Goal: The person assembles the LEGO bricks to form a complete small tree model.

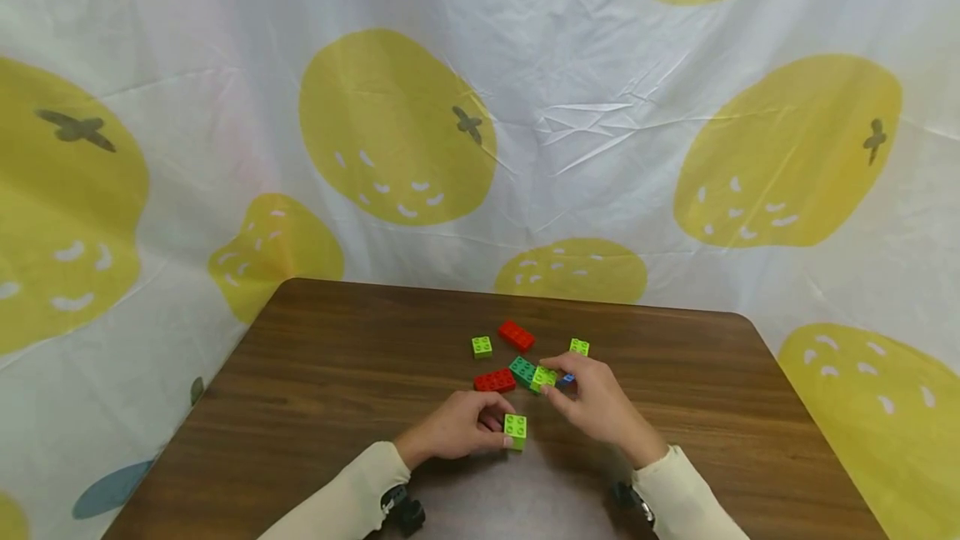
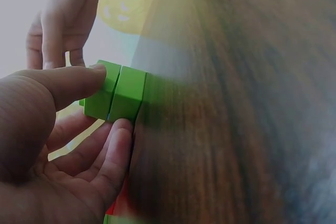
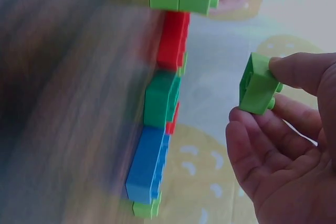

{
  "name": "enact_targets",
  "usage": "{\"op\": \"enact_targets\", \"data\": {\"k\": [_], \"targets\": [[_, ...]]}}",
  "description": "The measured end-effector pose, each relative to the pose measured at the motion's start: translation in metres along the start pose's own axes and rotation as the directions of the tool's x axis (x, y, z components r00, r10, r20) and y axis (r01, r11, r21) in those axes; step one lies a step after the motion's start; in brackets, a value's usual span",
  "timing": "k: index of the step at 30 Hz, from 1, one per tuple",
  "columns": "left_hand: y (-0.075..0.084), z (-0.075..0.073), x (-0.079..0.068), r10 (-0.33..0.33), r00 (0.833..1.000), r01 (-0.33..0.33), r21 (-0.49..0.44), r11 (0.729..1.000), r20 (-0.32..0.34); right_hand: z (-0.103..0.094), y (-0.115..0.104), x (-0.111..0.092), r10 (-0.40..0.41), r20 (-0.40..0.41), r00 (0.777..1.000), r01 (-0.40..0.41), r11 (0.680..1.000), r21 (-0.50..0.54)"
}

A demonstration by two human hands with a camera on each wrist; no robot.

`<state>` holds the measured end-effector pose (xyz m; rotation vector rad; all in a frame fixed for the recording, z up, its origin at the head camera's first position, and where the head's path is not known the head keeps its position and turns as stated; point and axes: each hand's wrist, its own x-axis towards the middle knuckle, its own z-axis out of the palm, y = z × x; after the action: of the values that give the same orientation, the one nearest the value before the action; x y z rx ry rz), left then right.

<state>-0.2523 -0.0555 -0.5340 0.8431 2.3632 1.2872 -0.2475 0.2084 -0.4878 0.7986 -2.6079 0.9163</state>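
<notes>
Two lime-green toy bricks, joined as a stack (image 2: 126, 93), stand on the table at the near middle. My left hand (image 1: 467, 425) grips them between thumb and fingers. In the right wrist view, my right hand (image 3: 294, 129) pinches a single lime-green brick (image 3: 258, 85) clear of the tabletop, its hollow underside partly showing. From the head view that brick overlaps a dark green brick (image 1: 521, 368) lying behind it. A blue brick (image 3: 146, 163) lies beside the dark green one, mostly covered by my right hand (image 1: 596, 402) in the head view.
On the brown wooden table (image 1: 337, 357) lie a red brick (image 1: 495, 381), a farther red brick (image 1: 517, 335), and lime-green bricks at the back left (image 1: 482, 347) and back right (image 1: 579, 347). A fruit-patterned white cloth (image 1: 570, 148) hangs behind the table.
</notes>
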Motion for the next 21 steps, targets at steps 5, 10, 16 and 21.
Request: {"op": "enact_targets", "data": {"k": [5, 10, 16, 21], "targets": [[-0.001, 0.001, 0.0, 0.002, 1.0, -0.002, 0.006, 1.0, -0.006, 0.006, -0.006, -0.004, -0.082, 0.028, 0.996, 0.079, 0.994, 0.073], [-0.001, 0.002, 0.001, -0.013, 1.0, 0.013, 0.002, 1.0, -0.006, 0.013, -0.011, -0.009, -0.139, 0.069, 0.988, 0.134, 0.988, 0.082], [0.0, 0.002, 0.0, -0.017, 1.0, 0.017, -0.017, 1.0, -0.001, 0.02, -0.018, -0.014, -0.136, 0.139, 0.981, 0.121, 0.986, 0.111], [0.001, 0.001, 0.001, -0.004, 1.0, 0.004, -0.007, 1.0, -0.014, 0.024, -0.019, -0.015, -0.153, 0.166, 0.974, 0.134, 0.984, 0.12]]}}
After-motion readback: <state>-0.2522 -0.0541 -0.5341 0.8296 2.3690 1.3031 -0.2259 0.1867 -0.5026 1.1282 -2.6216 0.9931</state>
